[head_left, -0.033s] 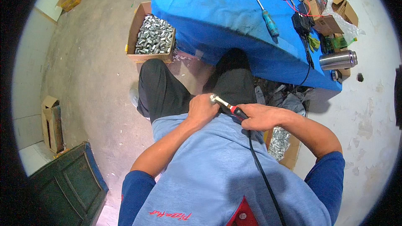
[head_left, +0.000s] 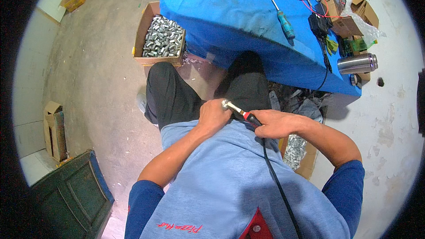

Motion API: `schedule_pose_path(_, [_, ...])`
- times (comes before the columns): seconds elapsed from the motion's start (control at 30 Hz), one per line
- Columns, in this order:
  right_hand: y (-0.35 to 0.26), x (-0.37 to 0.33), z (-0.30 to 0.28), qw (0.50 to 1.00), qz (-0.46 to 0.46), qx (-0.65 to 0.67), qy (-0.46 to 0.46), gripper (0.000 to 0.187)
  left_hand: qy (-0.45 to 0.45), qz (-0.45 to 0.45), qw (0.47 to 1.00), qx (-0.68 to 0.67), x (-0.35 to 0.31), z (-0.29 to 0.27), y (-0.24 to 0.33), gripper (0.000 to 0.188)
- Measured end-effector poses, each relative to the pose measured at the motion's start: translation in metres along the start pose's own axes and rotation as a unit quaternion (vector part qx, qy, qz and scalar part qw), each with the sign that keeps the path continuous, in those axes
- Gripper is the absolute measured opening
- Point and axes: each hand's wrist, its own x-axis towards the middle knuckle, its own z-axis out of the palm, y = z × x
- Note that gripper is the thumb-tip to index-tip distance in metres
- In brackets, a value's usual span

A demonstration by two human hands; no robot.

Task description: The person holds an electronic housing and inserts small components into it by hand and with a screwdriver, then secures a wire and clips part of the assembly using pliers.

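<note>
My right hand (head_left: 276,123) is closed round the black-and-red handle of a slim corded tool (head_left: 248,116). The tool's pale metal front end points left toward my left hand. Curled at my lap, my left hand (head_left: 214,116) holds a small silvery metal part (head_left: 226,105) at the tool's tip. Its fingers are partly hidden, and the exact contact is too small to make out. From the handle a black cord (head_left: 280,183) runs down across the light blue apron.
An open carton (head_left: 141,40) full of small metal parts (head_left: 164,37) stands beyond my knees. The blue-covered table (head_left: 212,13) carries a teal-handled screwdriver (head_left: 285,24), a steel flask (head_left: 356,63) and cables. At lower left is a dark green panel (head_left: 73,194); another pile of metal parts (head_left: 295,150) lies at my right.
</note>
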Motion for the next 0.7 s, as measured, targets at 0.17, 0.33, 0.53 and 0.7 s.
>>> schedule_pose_path(0.17, [-0.003,0.003,0.002,0.999,0.021,-0.032,0.001,0.046,-0.003,-0.011,1.000,0.015,0.000,0.002,-0.004,0.016])
schedule_pose_path(0.33, [-0.004,0.007,0.009,0.998,0.031,-0.052,0.032,0.046,-0.017,-0.027,0.999,0.029,0.001,0.005,-0.009,0.019])
schedule_pose_path(0.53, [0.006,0.006,0.007,0.999,-0.027,0.011,0.033,0.044,-0.063,-0.064,0.995,-0.050,0.005,0.009,-0.015,0.023])
schedule_pose_path(0.7, [0.010,0.003,0.004,0.997,-0.057,0.033,0.036,0.043,-0.067,-0.045,0.992,-0.095,0.007,0.013,-0.020,0.024])
